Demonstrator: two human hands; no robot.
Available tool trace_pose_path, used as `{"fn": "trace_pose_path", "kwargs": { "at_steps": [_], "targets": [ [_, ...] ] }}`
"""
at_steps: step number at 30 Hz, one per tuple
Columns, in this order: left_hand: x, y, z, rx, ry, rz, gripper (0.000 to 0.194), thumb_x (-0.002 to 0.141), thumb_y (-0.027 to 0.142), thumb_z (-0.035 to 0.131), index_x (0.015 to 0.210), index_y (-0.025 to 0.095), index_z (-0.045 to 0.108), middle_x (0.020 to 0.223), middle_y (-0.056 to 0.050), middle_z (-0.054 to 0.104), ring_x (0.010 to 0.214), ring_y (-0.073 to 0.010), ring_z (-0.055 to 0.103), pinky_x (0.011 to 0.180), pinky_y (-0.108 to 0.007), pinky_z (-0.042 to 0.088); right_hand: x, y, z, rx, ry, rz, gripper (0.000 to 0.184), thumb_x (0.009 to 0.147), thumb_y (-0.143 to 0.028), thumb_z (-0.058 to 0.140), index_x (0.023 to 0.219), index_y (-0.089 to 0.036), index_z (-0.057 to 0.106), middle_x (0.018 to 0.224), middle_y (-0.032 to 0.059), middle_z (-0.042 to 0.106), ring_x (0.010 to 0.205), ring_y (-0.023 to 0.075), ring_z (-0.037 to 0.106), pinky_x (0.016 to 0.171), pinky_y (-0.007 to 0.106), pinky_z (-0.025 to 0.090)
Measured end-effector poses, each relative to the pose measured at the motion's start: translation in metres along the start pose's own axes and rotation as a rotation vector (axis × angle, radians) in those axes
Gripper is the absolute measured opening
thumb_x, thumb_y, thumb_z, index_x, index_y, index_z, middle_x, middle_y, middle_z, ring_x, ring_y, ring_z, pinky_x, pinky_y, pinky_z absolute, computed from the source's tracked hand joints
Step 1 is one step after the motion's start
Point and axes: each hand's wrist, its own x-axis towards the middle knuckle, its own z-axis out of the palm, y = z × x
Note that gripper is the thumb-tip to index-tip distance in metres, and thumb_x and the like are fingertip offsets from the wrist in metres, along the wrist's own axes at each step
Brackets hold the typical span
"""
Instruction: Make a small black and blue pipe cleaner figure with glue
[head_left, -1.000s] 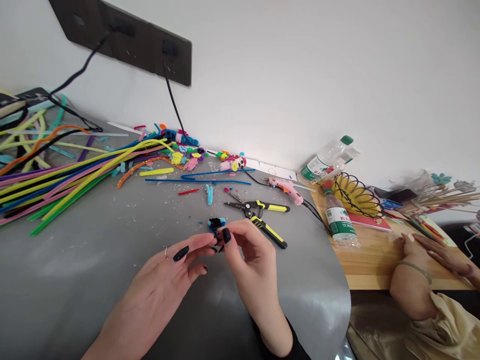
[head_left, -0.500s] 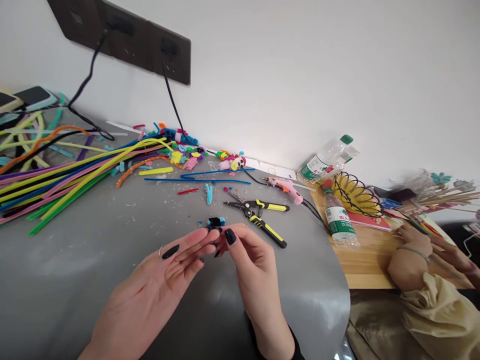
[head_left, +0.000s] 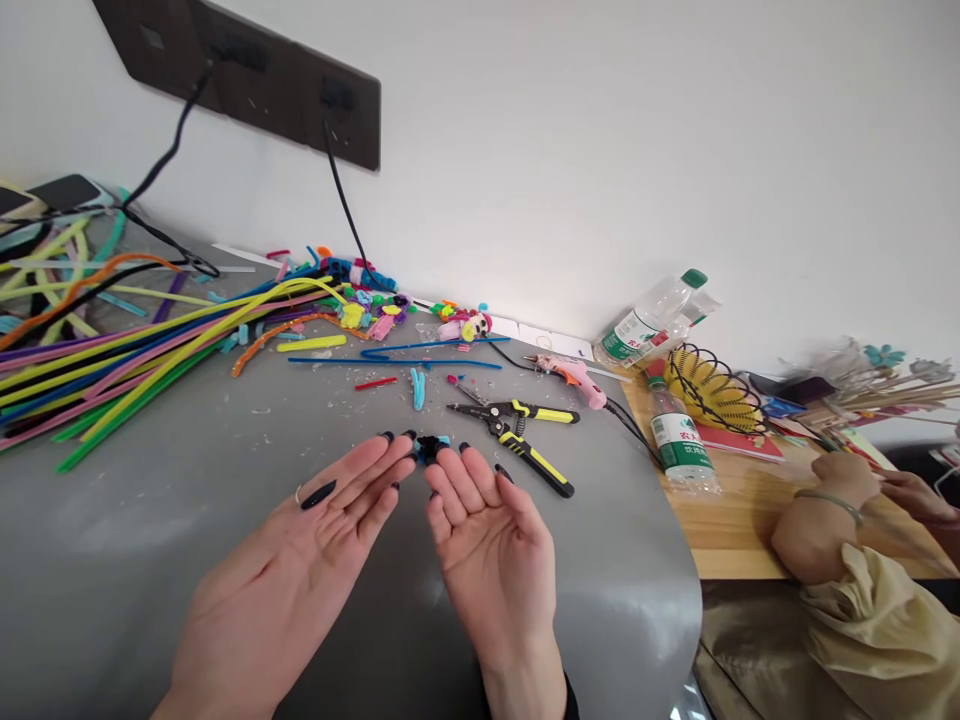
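Both palms face up over the grey mat [head_left: 360,620]. My left hand [head_left: 300,550] is open, fingers stretched out, with nothing in it. To its right, my right hand [head_left: 491,540] is open too, its palm bare and its fingers slightly curled. Just beyond the fingertips lies a small black and blue fuzzy piece [head_left: 432,447], partly hidden by the fingers. Wire strippers [head_left: 517,430] with yellow and black handles rest behind my right hand. Farther back are a folded light blue pipe cleaner [head_left: 418,388] and a short red piece [head_left: 376,383].
Many coloured pipe cleaners [head_left: 150,350] cover the left side. A pink glue gun [head_left: 574,378] lies at the back, its cord running right. A water bottle [head_left: 679,440] and yellow basket [head_left: 712,390] stand on the wooden table [head_left: 735,520], where another person's arm [head_left: 821,520] rests.
My right hand has turned palm up, opened its fingers and drawn apart from my left hand. My left hand has shifted slightly left. The other person's hands have moved a little.
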Motion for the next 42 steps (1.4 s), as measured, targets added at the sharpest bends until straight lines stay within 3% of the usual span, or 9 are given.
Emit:
{"fn": "trace_pose_path", "kwargs": {
  "at_steps": [11,15,19,22,25,28,33,38,42],
  "targets": [
    [0.001,-0.003,0.000,0.022,-0.005,-0.020,0.028,0.080,0.035,0.076,0.100,0.025,0.093,0.125,-0.011,0.085,0.124,-0.0353,0.078,0.089,-0.030,0.069,-0.002,0.001,0.005,0.088,-0.042,0.023,0.018,0.088,-0.026,0.079,0.101,-0.018,0.090,0.108,0.0074,0.088,0.103,0.0171,0.085,0.093,0.021,0.062],
    [0.001,-0.002,0.003,0.044,0.013,-0.026,0.029,0.072,0.037,0.084,0.097,0.026,0.093,0.121,-0.011,0.087,0.120,-0.0356,0.080,0.087,-0.029,0.070,-0.002,0.002,0.004,0.092,-0.037,0.030,0.018,0.087,-0.026,0.082,0.100,-0.017,0.090,0.108,0.0074,0.088,0.103,0.0166,0.085,0.093,0.019,0.062],
    [0.002,-0.004,0.001,0.127,-0.029,0.026,0.028,0.073,0.043,0.088,0.095,0.029,0.093,0.116,-0.010,0.088,0.117,-0.0353,0.081,0.088,-0.032,0.070,-0.001,0.002,0.003,0.079,-0.019,0.048,0.018,0.085,-0.027,0.083,0.099,-0.018,0.090,0.107,0.0065,0.088,0.102,0.0168,0.085,0.092,0.020,0.061],
    [0.004,-0.009,-0.004,0.288,-0.103,0.130,0.028,0.084,0.050,0.082,0.101,0.031,0.092,0.117,-0.010,0.088,0.115,-0.0346,0.081,0.092,-0.036,0.070,-0.002,0.004,0.002,0.007,0.001,0.014,0.017,0.085,-0.032,0.084,0.095,-0.020,0.091,0.101,0.0053,0.089,0.096,0.0176,0.083,0.091,0.022,0.061],
    [0.006,-0.014,-0.006,0.481,-0.127,0.262,0.023,0.086,0.045,0.086,0.102,0.029,0.091,0.117,-0.009,0.087,0.114,-0.0324,0.079,0.094,-0.033,0.067,-0.006,0.008,0.002,-0.285,0.003,-0.138,0.021,0.091,-0.039,0.081,0.089,-0.020,0.090,0.088,0.0057,0.085,0.086,0.0182,0.077,0.087,0.025,0.058],
    [0.009,-0.016,-0.004,0.798,-0.180,0.524,0.010,0.091,0.038,0.082,0.096,0.034,0.090,0.105,-0.003,0.087,0.098,-0.0259,0.081,0.082,-0.028,0.066,-0.009,0.012,0.002,-0.588,-0.009,-0.239,0.024,0.097,-0.044,0.079,0.092,-0.023,0.089,0.085,0.0040,0.076,0.081,0.0173,0.067,0.081,0.026,0.053],
    [0.018,-0.011,-0.006,1.015,-0.207,0.838,0.013,0.093,0.027,0.078,0.092,0.036,0.087,0.089,0.000,0.086,0.078,-0.0235,0.079,0.069,-0.028,0.063,-0.007,0.009,0.000,-0.737,-0.017,-0.228,0.028,0.098,-0.053,0.078,0.095,-0.027,0.088,0.085,0.0025,0.068,0.081,0.0181,0.061,0.080,0.028,0.050],
    [0.026,-0.004,-0.013,1.228,-0.395,1.057,0.023,0.098,0.017,0.065,0.096,0.032,0.083,0.086,-0.002,0.083,0.075,-0.0217,0.076,0.068,-0.028,0.057,-0.005,0.001,0.003,-0.964,-0.017,-0.302,0.036,0.103,-0.056,0.071,0.091,-0.026,0.087,0.091,0.0037,0.068,0.087,0.0192,0.061,0.082,0.029,0.047],
    [0.030,0.002,-0.014,1.399,-0.448,1.227,0.027,0.099,0.009,0.058,0.087,0.027,0.074,0.074,-0.001,0.076,0.065,-0.0179,0.068,0.061,-0.027,0.048,-0.005,-0.001,0.006,-1.046,-0.027,-0.303,0.037,0.106,-0.054,0.066,0.093,-0.025,0.087,0.091,0.0034,0.069,0.088,0.0186,0.062,0.082,0.029,0.047]
  ]
}}
